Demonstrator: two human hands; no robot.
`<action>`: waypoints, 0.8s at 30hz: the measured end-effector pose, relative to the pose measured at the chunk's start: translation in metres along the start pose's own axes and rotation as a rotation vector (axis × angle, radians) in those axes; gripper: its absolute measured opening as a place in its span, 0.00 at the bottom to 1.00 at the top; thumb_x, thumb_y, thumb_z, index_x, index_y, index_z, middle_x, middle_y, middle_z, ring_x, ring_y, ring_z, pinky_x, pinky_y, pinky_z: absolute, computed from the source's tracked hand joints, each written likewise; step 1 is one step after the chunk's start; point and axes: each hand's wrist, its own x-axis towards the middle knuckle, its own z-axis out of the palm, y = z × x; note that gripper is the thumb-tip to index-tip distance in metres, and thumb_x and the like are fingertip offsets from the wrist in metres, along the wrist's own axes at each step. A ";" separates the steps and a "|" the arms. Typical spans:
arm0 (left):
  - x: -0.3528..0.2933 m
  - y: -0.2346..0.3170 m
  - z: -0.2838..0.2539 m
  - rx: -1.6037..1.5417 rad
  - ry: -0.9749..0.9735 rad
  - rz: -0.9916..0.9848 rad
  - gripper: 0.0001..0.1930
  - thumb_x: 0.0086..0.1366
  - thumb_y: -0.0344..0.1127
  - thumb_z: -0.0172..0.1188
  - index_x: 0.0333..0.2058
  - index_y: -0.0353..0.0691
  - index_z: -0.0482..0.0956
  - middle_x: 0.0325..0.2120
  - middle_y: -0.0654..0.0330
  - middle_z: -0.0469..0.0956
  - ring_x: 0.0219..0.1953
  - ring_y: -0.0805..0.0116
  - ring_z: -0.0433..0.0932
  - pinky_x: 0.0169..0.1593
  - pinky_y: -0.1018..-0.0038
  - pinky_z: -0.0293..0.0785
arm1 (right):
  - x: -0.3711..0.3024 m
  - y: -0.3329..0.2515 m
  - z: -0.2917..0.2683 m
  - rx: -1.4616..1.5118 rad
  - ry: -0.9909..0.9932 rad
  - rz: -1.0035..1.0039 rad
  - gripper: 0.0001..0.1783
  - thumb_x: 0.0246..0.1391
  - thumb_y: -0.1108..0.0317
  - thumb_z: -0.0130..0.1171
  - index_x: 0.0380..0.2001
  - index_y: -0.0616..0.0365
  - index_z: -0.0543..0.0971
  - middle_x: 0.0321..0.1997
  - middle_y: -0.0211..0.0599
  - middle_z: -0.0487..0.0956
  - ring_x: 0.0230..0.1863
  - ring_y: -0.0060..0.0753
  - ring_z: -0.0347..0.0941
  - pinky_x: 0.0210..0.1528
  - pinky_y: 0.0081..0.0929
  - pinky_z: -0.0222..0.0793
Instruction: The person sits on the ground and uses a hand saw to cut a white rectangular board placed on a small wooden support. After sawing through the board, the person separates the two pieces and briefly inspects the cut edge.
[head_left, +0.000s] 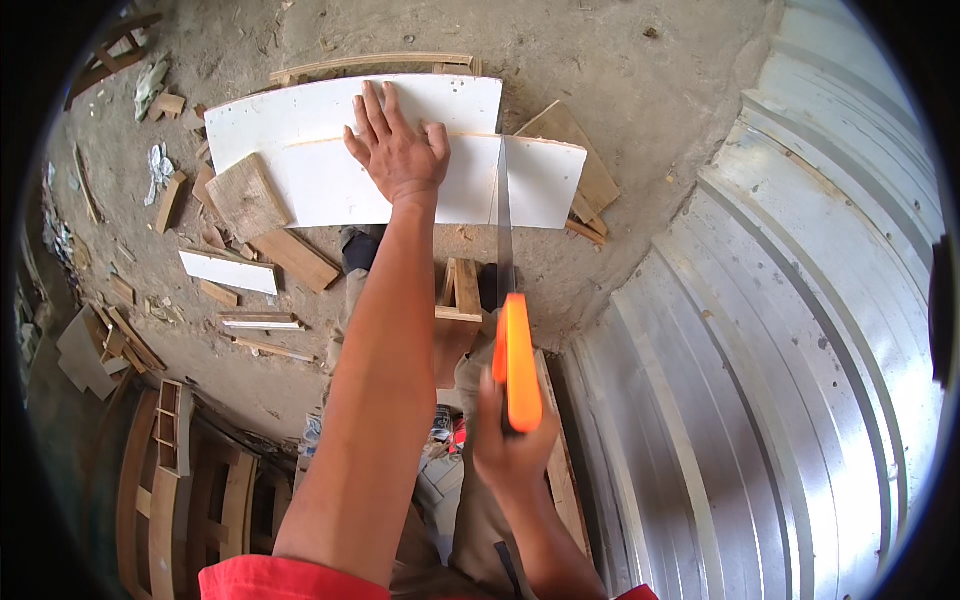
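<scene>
Holding saw [505,240] (orange handle [522,370]) against white board [462,190]

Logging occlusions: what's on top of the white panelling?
On the white panelling: left hand, spread; a wood offcut overlapping its lower left; the saw blade crossing its right part. The surface beneath hand and offcut is covered, so can't be seen.

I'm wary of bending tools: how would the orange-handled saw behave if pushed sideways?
The saw blade would probably flex, since it looks long and slim. Balance may favour the orange handle, which looks much chunkier than the tapering blade.
</scene>
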 end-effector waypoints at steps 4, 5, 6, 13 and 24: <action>-0.005 -0.002 -0.005 0.006 0.003 -0.029 0.39 0.57 0.45 0.51 0.69 0.46 0.57 0.73 0.56 0.50 0.76 0.58 0.44 0.74 0.49 0.33 | -0.047 -0.010 -0.035 0.008 -0.029 0.141 0.12 0.59 0.70 0.62 0.41 0.68 0.79 0.29 0.42 0.82 0.31 0.26 0.80 0.34 0.24 0.73; -0.002 0.001 -0.004 -0.003 0.000 -0.021 0.40 0.57 0.45 0.51 0.69 0.45 0.57 0.73 0.56 0.50 0.76 0.58 0.44 0.74 0.49 0.32 | -0.024 -0.008 -0.024 0.062 -0.006 0.121 0.11 0.60 0.70 0.61 0.42 0.68 0.79 0.28 0.41 0.81 0.30 0.25 0.79 0.34 0.25 0.72; -0.006 0.002 -0.004 -0.009 -0.007 -0.012 0.40 0.57 0.45 0.52 0.69 0.45 0.57 0.73 0.56 0.50 0.76 0.58 0.44 0.74 0.49 0.32 | 0.010 -0.004 -0.009 0.115 0.016 0.106 0.11 0.61 0.70 0.60 0.42 0.68 0.79 0.27 0.40 0.81 0.29 0.24 0.77 0.33 0.25 0.72; -0.004 0.003 0.002 -0.031 -0.001 0.003 0.40 0.56 0.45 0.53 0.69 0.47 0.58 0.73 0.57 0.50 0.76 0.58 0.44 0.74 0.49 0.33 | 0.085 0.006 0.032 0.091 0.018 -0.002 0.12 0.63 0.64 0.61 0.39 0.64 0.79 0.25 0.42 0.79 0.26 0.27 0.74 0.32 0.30 0.69; -0.003 0.004 0.000 -0.038 0.024 0.030 0.38 0.57 0.44 0.52 0.68 0.44 0.58 0.72 0.54 0.53 0.75 0.56 0.46 0.74 0.47 0.35 | 0.101 0.024 0.043 0.028 0.118 -0.155 0.13 0.64 0.65 0.59 0.37 0.68 0.79 0.21 0.34 0.77 0.24 0.26 0.71 0.30 0.30 0.68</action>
